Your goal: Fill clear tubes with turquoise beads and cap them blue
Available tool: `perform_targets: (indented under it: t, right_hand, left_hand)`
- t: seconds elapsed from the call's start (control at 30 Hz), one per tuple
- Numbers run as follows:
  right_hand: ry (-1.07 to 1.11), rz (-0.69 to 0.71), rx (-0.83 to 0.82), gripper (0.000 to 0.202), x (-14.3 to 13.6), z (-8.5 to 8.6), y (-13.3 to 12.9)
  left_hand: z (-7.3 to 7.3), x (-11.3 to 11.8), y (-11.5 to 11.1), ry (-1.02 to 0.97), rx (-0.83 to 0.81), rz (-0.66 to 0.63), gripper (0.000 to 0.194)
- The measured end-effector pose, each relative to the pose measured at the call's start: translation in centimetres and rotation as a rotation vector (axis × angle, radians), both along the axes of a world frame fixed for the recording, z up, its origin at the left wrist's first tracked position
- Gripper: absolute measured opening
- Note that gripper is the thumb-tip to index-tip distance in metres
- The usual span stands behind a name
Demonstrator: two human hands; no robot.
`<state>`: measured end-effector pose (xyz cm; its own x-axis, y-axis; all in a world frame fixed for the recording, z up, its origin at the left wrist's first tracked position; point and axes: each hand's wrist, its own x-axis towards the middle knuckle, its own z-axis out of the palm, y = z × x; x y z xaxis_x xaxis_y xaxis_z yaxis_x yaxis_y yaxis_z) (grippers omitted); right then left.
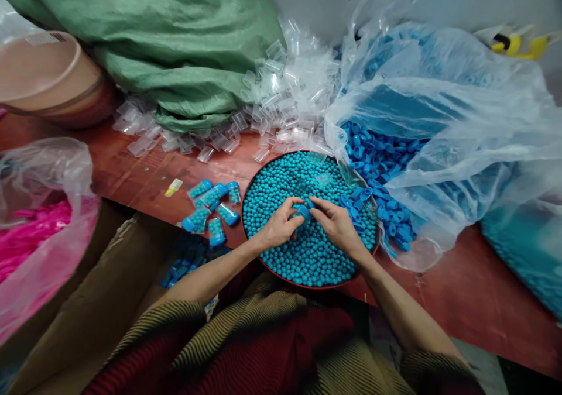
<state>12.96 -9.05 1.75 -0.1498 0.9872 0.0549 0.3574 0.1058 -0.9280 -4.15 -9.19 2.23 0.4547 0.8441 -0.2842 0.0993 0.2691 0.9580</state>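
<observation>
My left hand (281,225) is closed around a small clear container (302,212) with blue in it, above a round red-rimmed tray (244,219) full of turquoise beads (302,266). My right hand (334,224) meets it from the other side, thumb and forefinger pinched at a blue cap (310,203) on its end; the fingers partly hide both pieces. Loose blue caps (357,202) lie on the beads at the tray's right side. Left of the tray, several bead-filled containers with blue caps (213,196) rest on the red table.
Clear empty containers (285,96) are heaped behind the tray, beside a green sack (175,44). A plastic bag (461,126) spills blue caps at right. Pink pieces (37,228) fill a bag in a carton (100,289) at left. A beige tub (52,79) stands at back left.
</observation>
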Motion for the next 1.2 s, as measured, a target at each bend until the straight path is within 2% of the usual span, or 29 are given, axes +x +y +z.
perform_targets:
  t: [0.07, 0.13, 0.2, 0.27, 0.43, 0.57, 0.7, 0.77, 0.87, 0.93, 1.03, 1.1, 1.13, 1.2]
  right_hand:
    - [-0.178, 0.064, 0.122, 0.036, -0.7, 0.2, -0.6]
    - [-0.309, 0.145, 0.196, 0.056, -1.2, 0.5, -1.2]
    - [-0.412, 0.185, 0.234, 0.084, -1.6, 0.5, -1.7]
    - [-0.494, 0.179, 0.245, 0.093, -2.0, 0.3, -2.0]
    - [-0.546, 0.088, 0.312, 0.074, -2.6, -0.7, -2.4]
    - [-0.542, 0.032, 0.371, 0.068, -3.1, -1.5, -2.7]
    - [-0.588, 0.061, 0.284, 0.069, -4.1, -0.9, -3.1]
    - [-0.624, 0.14, 0.233, 0.07, -4.5, -0.2, -3.1]
    - [-0.671, 0.261, 0.23, 0.065, -4.1, 0.9, -2.5]
    - [-0.683, 0.239, 0.234, 0.052, -3.0, 1.1, -1.9]
    - [-0.674, 0.09, 0.228, 0.032, -0.5, 0.9, -1.0]
    - [-0.667, -0.001, 0.225, 0.027, 1.3, 0.7, -0.7]
    - [-0.663, -0.039, 0.219, 0.026, 2.2, 0.7, -0.5]
    - [-0.668, -0.131, 0.195, 0.028, 3.9, 1.1, -0.2]
  left_hand:
    - [0.2, 0.6, -0.3, -0.003, 0.007, 0.092, 0.045]
    - [0.4, 0.8, -0.4, -0.012, 0.029, 0.148, 0.049]
    - [0.5, 0.9, -0.5, -0.03, 0.053, 0.153, 0.052]
    - [0.6, 0.9, -0.5, -0.054, 0.067, 0.154, 0.051]
    - [0.5, 1.4, -0.9, -0.081, 0.003, 0.213, 0.033]
    - [0.4, 1.9, -1.3, -0.041, -0.009, 0.288, 0.022]
    - [0.5, 1.5, -1.2, 0.071, 0.066, 0.24, 0.017]
    - [0.7, 0.2, -0.8, 0.155, 0.159, 0.19, 0.017]
    - [1.1, -3.5, -0.1, 0.34, 0.294, 0.175, 0.025]
    - [1.6, -6.7, 0.3, 0.54, 0.349, 0.244, 0.034]
    - [2.4, -10.4, 0.7, 0.911, 0.519, 0.414, 0.036]
    - [2.7, -11.1, 1.0, 1.075, 0.644, 0.526, 0.035]
    - [2.7, -10.8, 1.3, 1.086, 0.685, 0.545, 0.034]
    - [2.4, -8.9, 2.1, 0.977, 0.696, 0.483, 0.031]
